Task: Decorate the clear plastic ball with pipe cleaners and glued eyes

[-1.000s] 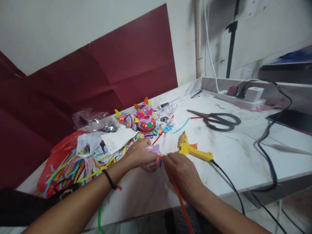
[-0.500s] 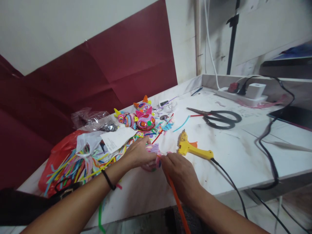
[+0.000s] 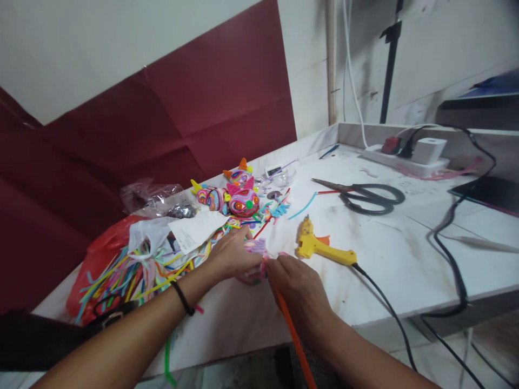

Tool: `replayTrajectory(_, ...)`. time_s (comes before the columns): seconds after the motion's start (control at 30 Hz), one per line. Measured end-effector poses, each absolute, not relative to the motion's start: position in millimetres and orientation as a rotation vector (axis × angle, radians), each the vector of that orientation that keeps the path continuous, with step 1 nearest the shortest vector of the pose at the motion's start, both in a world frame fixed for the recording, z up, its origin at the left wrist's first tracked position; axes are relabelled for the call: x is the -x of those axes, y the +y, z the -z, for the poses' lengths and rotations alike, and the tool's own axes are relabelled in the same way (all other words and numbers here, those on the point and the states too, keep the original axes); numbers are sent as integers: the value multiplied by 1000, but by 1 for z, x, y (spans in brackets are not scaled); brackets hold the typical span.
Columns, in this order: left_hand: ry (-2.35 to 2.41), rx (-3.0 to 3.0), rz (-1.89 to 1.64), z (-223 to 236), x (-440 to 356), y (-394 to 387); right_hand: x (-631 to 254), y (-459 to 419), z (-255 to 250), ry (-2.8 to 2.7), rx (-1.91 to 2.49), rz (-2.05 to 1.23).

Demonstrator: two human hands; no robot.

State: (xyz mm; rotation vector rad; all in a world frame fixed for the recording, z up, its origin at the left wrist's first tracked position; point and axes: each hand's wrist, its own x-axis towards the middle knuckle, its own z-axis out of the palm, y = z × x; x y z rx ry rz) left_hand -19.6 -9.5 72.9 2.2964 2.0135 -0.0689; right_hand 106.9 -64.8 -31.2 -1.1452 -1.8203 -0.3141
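My left hand [image 3: 233, 255] grips a small pink-and-purple coiled craft piece [image 3: 254, 248] on the white table [image 3: 389, 270]; most of the piece is hidden under the fingers. My right hand [image 3: 298, 286] is closed in a pinch on an orange pipe cleaner [image 3: 292, 335], pressing its end against the piece. The pipe cleaner trails down toward me past the table edge. A yellow glue gun [image 3: 320, 246] lies just right of my right hand.
Finished colourful coiled figures [image 3: 237, 197] stand behind my hands. A red bag with several coloured strips [image 3: 121, 267] lies at left with a white paper slip [image 3: 194, 229]. Black scissors [image 3: 365, 195], a power strip [image 3: 405, 156] and black cables [image 3: 446, 254] occupy the right side.
Both hands stay on the craft piece; my right hand has shifted slightly left and closer to it. The view has drifted a little.
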Motion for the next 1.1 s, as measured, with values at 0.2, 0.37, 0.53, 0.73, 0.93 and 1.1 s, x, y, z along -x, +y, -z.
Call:
replayTrajectory(0.2, 2032, -2288, 85, -73, 19, -9, -105, -66, 36, -1782, 1180, 288)
replayTrajectory(0.37, 2034, -2284, 85, -74, 19, -10, -102, -68, 41, -1741, 1216, 244)
replayTrajectory(0.53, 2034, -2286, 91, -75, 18, -10, -99, -67, 41, -1710, 1179, 215)
replayTrajectory(0.73, 2027, -2306, 73, -73, 21, -9, -94, -66, 42, -1680, 1121, 189)
replayTrajectory(0.93, 2037, -2290, 61, -74, 19, -10, -91, -69, 39, -1653, 1103, 125)
replayTrajectory(1.1, 2030, -2306, 61, -73, 18, -11, -87, -71, 36, -1623, 1101, 75)
